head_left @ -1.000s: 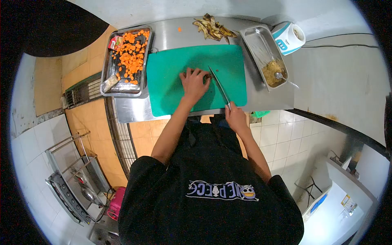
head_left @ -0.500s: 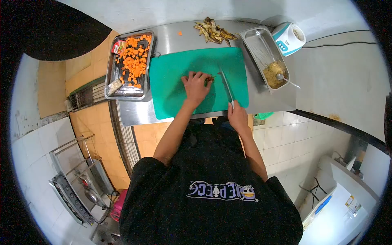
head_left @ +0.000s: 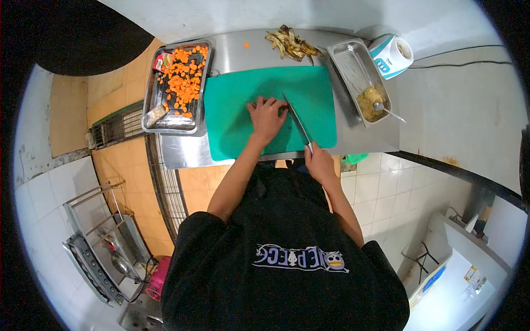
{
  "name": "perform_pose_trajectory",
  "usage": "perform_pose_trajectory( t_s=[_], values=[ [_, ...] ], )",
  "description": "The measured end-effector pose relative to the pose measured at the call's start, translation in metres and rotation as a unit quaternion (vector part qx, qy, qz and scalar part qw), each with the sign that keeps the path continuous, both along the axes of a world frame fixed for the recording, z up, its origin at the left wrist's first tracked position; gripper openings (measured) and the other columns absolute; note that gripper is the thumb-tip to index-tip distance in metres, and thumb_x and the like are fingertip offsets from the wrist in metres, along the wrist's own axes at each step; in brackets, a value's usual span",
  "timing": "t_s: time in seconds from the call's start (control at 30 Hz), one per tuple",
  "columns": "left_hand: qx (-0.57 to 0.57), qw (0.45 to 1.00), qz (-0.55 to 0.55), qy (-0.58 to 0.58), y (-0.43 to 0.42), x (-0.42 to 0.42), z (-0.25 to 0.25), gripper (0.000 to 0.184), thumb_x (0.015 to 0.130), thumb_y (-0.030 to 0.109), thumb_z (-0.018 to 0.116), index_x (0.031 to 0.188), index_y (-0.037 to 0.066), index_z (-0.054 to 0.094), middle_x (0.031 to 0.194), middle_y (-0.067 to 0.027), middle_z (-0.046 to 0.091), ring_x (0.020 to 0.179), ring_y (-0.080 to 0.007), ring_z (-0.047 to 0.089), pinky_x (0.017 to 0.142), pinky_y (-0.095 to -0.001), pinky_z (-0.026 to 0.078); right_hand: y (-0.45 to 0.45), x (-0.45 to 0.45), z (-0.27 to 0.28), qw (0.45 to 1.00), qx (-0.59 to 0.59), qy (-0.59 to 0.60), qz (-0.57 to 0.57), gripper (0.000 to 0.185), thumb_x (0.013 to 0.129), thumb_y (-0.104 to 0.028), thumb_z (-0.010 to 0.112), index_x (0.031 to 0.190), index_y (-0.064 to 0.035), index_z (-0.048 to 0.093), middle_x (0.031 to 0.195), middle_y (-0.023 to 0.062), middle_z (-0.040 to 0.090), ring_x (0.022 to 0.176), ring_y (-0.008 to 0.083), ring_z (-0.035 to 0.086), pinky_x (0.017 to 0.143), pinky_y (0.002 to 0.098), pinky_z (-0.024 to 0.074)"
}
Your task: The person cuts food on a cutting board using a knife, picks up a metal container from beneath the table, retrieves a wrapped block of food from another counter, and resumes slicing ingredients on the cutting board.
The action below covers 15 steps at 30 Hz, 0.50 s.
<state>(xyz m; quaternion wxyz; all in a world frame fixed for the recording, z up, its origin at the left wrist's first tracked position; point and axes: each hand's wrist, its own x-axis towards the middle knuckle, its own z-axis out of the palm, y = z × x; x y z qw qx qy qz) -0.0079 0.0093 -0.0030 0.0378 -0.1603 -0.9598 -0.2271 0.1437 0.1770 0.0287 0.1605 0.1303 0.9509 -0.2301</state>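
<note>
A green cutting board (head_left: 237, 88) lies on the steel table. My left hand (head_left: 267, 119) rests on it with bent fingers, pressing a small dark brown piece of food (head_left: 284, 108) that is mostly hidden under the fingertips. My right hand (head_left: 319, 161) is wrapped round the handle of a knife (head_left: 298, 122) at the board's near edge. The blade slants up and to the left, its upper part beside the brown piece and my left fingertips.
At the left, a metal tray (head_left: 148, 102) holds carrot pieces and two small packets. Dark peels (head_left: 291, 44) lie behind the board. To the right are a steel pan (head_left: 346, 83) with yellowish mash and a spoon, and a white and blue appliance (head_left: 391, 57).
The knife swung right, away from my left fingers, half a second ago, and is now back beside them. My left hand has stayed on the brown piece. The view has shifted slightly.
</note>
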Motion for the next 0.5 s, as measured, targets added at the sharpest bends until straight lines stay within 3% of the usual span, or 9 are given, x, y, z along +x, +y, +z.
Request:
perform_pose_trajectory(
  t_s=[0.3,0.37,0.5],
  values=[
    [0.018,1.000,-0.001,0.002,0.0033,-0.0009,-0.0003,0.015,0.083,0.034,0.077,0.096,0.026,0.078,0.104,0.0034,0.071,0.111,-0.0272,0.057,0.094,-0.0539,0.037,-0.0038,-0.0054,0.0038,1.000,0.015,0.018,0.001,0.038,0.103,-0.039,0.051,0.111,-0.0023,0.058,0.085,0.0306,0.068,0.080,0.0493,0.068,0.072,0.0615,0.0536],
    [0.020,1.000,0.004,0.006,0.0032,-0.0005,-0.0030,0.014,0.083,0.034,0.077,0.095,0.026,0.078,0.103,0.0036,0.071,0.110,-0.0272,0.057,0.094,-0.0537,0.037,-0.0074,-0.0063,0.0015,0.999,-0.021,0.008,-0.028,0.035,0.104,-0.033,0.052,0.106,0.0012,0.057,0.085,0.0317,0.065,0.081,0.0536,0.063,0.071,0.0618,0.0492],
    [0.038,0.999,0.004,0.009,0.0005,0.0002,-0.0042,0.014,0.083,0.034,0.077,0.094,0.026,0.079,0.102,0.0036,0.071,0.109,-0.0270,0.057,0.094,-0.0539,0.037,-0.0060,-0.0081,-0.0007,0.999,-0.013,0.019,-0.023,0.034,0.104,-0.032,0.052,0.104,0.0012,0.056,0.084,0.0321,0.065,0.079,0.0534,0.063,0.070,0.0618,0.0493]
  ],
)
